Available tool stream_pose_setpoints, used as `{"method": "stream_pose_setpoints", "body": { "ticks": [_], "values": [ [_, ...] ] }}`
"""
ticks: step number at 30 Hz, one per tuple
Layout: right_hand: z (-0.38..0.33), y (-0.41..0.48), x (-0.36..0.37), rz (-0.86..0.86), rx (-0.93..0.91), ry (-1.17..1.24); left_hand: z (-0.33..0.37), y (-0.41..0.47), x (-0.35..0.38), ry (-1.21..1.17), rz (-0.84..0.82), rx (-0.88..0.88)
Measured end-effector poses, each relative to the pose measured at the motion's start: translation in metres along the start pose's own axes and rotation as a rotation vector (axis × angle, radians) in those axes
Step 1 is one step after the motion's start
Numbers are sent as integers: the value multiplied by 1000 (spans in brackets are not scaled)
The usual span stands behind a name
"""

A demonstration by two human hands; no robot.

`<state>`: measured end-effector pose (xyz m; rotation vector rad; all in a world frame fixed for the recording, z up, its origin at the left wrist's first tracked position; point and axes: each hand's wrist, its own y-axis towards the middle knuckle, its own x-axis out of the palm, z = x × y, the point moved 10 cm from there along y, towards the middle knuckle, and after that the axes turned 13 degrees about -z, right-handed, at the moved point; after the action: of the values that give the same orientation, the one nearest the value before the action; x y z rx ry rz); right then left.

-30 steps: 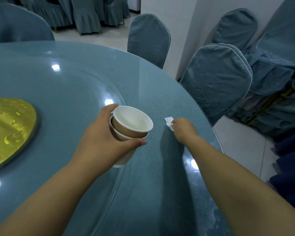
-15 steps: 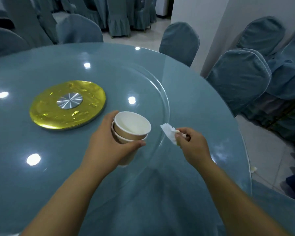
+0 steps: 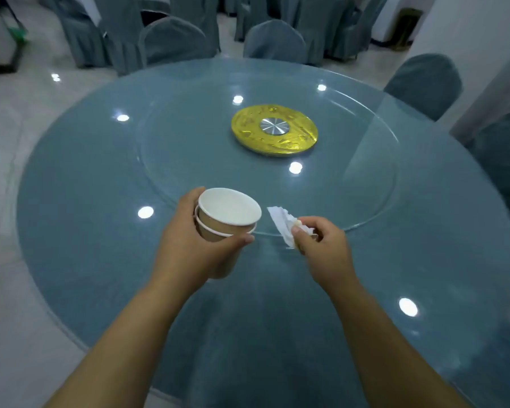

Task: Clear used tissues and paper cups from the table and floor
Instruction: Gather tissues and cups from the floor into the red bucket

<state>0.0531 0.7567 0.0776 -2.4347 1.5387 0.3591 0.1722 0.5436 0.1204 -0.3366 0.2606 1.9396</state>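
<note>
My left hand [image 3: 195,254] grips a stack of two brown paper cups [image 3: 227,214] with white insides, held above the near part of the round blue table [image 3: 86,231]. The top cup looks empty. Just to the right, my right hand [image 3: 321,245] pinches a crumpled white tissue [image 3: 281,223] between thumb and fingers, lifted off the table. The tissue hangs a short way from the cups' rim and does not touch them.
A clear glass turntable [image 3: 374,172] covers the table's middle, with a gold disc [image 3: 274,134] and a silver hub at its centre. Blue-covered chairs [image 3: 274,42] ring the far side and right. Pale tiled floor [image 3: 6,172] lies to the left.
My right hand picked the tissue off the table near its right edge and brought it beside the cups. My view swung left, so the gold disc now sits ahead.
</note>
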Motion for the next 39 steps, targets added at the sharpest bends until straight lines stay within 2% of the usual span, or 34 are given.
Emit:
{"method": "stream_pose_setpoints", "body": {
  "ticks": [5, 13, 22, 29, 39],
  "values": [
    [-34, -21, 101, -213, -39, -61, -48, -69, -75, -56, 159, -88],
    [-67, -44, 250, -567, -90, -89, -106, -182, -185, -50, 503, -266],
    [-112, -89, 406, -946, -199, -169, -152, -311, -261, -107, 898, -482],
    [-145, -159, 513, -1112, -272, -243, -184, -404, -319, -125, 1058, -538],
    [-183, -265, 646, -1252, -310, -326, -213, -531, -415, -105, 1226, -594]
  ]
}}
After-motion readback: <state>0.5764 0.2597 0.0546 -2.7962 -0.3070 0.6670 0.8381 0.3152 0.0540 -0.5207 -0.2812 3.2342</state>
